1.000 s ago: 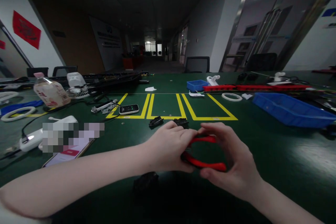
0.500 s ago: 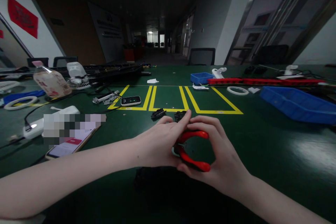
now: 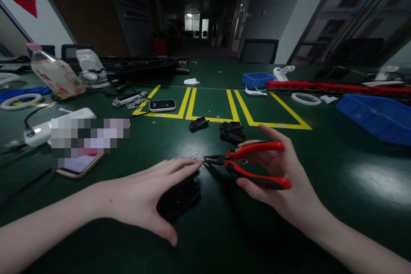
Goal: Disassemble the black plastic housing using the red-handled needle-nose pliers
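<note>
- Being gripped by the right hand, right of centre: one pair of red pliers.
- Left hand, lower left: fingers parted, near one black part.
- Two blue trays, right; contents indistinct.

A pink-capped bottle sits left, a large blue tray right.

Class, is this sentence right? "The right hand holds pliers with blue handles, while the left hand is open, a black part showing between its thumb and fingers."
Not quite: the handles of the pliers are red and black, not blue, as the head view shows. The rest stands: the right hand holds the pliers, and the left hand is open, a black part showing between its thumb and fingers.
</note>
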The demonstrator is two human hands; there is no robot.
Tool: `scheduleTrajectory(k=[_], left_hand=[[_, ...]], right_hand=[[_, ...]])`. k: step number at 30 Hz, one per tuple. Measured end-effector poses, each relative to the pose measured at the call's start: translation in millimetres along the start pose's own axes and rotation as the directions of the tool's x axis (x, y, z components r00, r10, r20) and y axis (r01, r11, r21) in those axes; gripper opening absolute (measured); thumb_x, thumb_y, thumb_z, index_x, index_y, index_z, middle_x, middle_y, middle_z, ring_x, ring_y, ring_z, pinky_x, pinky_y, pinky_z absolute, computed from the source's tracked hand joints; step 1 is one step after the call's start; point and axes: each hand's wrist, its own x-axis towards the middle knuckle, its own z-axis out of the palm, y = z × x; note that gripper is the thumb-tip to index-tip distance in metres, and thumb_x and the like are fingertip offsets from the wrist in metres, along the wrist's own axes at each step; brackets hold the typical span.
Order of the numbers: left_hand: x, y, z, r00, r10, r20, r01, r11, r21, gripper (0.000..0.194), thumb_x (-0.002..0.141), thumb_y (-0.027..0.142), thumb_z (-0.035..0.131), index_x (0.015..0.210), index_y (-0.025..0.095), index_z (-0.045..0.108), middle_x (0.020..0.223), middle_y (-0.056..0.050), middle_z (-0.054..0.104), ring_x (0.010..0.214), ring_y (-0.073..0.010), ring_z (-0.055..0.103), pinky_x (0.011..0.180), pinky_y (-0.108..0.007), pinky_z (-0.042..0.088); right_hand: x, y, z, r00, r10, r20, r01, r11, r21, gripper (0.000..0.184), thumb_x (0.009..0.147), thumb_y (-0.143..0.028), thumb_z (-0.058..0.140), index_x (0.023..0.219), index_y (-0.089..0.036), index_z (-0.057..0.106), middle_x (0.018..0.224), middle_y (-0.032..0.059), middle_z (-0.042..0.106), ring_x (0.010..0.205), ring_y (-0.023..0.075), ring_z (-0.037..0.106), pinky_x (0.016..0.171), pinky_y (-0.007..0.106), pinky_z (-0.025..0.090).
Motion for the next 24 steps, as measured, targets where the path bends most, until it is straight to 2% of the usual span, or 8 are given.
scheduleTrajectory(k=[2, 5, 10, 13, 15, 17, 20, 24], left_hand=[[5, -4, 2.3, 0.999, 0.031, 0.01, -0.031, 0.999, 0.014, 0.118, 0.076, 0.053, 0.09, 0.17, 0.034, 0.02, 0.174, -0.013, 0.033, 0.156, -0.0394, 0.038, 0.125, -0.054, 0.039], [15, -9, 0.4, 0.989, 0.143, 0.024, -0.143, 0.99, 0.011, 0.103, 0.078, 0.054, 0.089, 0.163, 0.026, 0.039, 0.158, -0.013, 0.055, 0.144, -0.0364, 0.051, 0.12, -0.051, 0.044], [20, -20, 4.0, 0.965, 0.258, -0.045, -0.254, 0.964, 0.074, 0.083, 0.079, 0.061, 0.085, 0.148, 0.024, 0.057, 0.141, -0.013, 0.063, 0.125, -0.0338, 0.06, 0.104, -0.045, 0.051], [20, -21, 10.3, 0.94, 0.314, -0.135, -0.307, 0.949, 0.073, 0.077, 0.078, 0.068, 0.079, 0.136, 0.018, 0.065, 0.123, -0.013, 0.066, 0.104, -0.0299, 0.063, 0.088, -0.041, 0.053], [20, -17, 13.7, 0.934, 0.302, -0.189, -0.307, 0.952, 0.005, 0.07, 0.076, 0.069, 0.077, 0.12, 0.015, 0.069, 0.11, -0.01, 0.067, 0.091, -0.0255, 0.063, 0.077, -0.037, 0.052], [22, -13, 16.1, 0.936, 0.276, -0.221, -0.291, 0.956, -0.038, 0.066, 0.073, 0.069, 0.076, 0.108, 0.015, 0.069, 0.102, -0.008, 0.066, 0.085, -0.0232, 0.062, 0.071, -0.035, 0.049], [24, -9, 17.7, 0.938, 0.242, -0.249, -0.255, 0.967, -0.019, 0.06, 0.072, 0.068, 0.075, 0.103, 0.018, 0.066, 0.101, -0.007, 0.065, 0.084, -0.0232, 0.061, 0.07, -0.034, 0.047], [25, -9, 16.7, 0.937, 0.22, -0.272, -0.239, 0.97, -0.039, 0.053, 0.075, 0.063, 0.073, 0.102, 0.019, 0.062, 0.095, -0.005, 0.067, 0.081, -0.0221, 0.061, 0.07, -0.033, 0.046]], right_hand=[[-1, 3, 2, 0.998, 0.061, -0.01, -0.06, 0.996, 0.061, 0.077, 0.072, -0.046, 0.091, 0.138, -0.033, 0.053, 0.122, 0.0074, 0.076, 0.112, 0.0313, 0.076, 0.097, 0.052, 0.065], [-2, 3, 2, 0.989, 0.136, -0.05, -0.13, 0.986, 0.108, 0.055, 0.077, -0.048, 0.087, 0.125, -0.034, 0.062, 0.121, 0.005, 0.077, 0.111, 0.0293, 0.077, 0.096, 0.05, 0.065], [-8, -11, -4, 0.927, 0.355, -0.124, -0.298, 0.895, 0.332, 0.053, 0.065, -0.058, 0.092, 0.109, -0.035, 0.074, 0.115, 0.0054, 0.081, 0.113, 0.0351, 0.076, 0.098, 0.056, 0.063], [-17, -29, -2, 0.903, 0.415, -0.115, -0.35, 0.863, 0.365, 0.052, 0.066, -0.065, 0.089, 0.108, -0.037, 0.077, 0.121, 0.0062, 0.08, 0.114, 0.0345, 0.076, 0.101, 0.053, 0.062], [-22, -38, 1, 0.904, 0.416, -0.097, -0.349, 0.851, 0.392, 0.05, 0.066, -0.061, 0.09, 0.11, -0.039, 0.077, 0.126, 0.0058, 0.078, 0.113, 0.0344, 0.076, 0.094, 0.05, 0.065], [-25, -42, 2, 0.937, 0.343, -0.07, -0.289, 0.871, 0.397, 0.052, 0.064, -0.059, 0.092, 0.109, -0.039, 0.077, 0.125, 0.0066, 0.079, 0.104, 0.0339, 0.079, 0.082, 0.044, 0.069], [-28, -35, -2, 0.975, 0.223, -0.012, -0.205, 0.915, 0.349, 0.059, 0.066, -0.057, 0.091, 0.119, -0.039, 0.074, 0.125, 0.0095, 0.078, 0.096, 0.0332, 0.08, 0.069, 0.036, 0.069], [-32, -24, -8, 0.994, 0.112, 0.015, -0.112, 0.957, 0.267, 0.07, 0.065, -0.051, 0.093, 0.128, -0.036, 0.069, 0.127, 0.0128, 0.077, 0.096, 0.0349, 0.08, 0.066, 0.033, 0.069]])
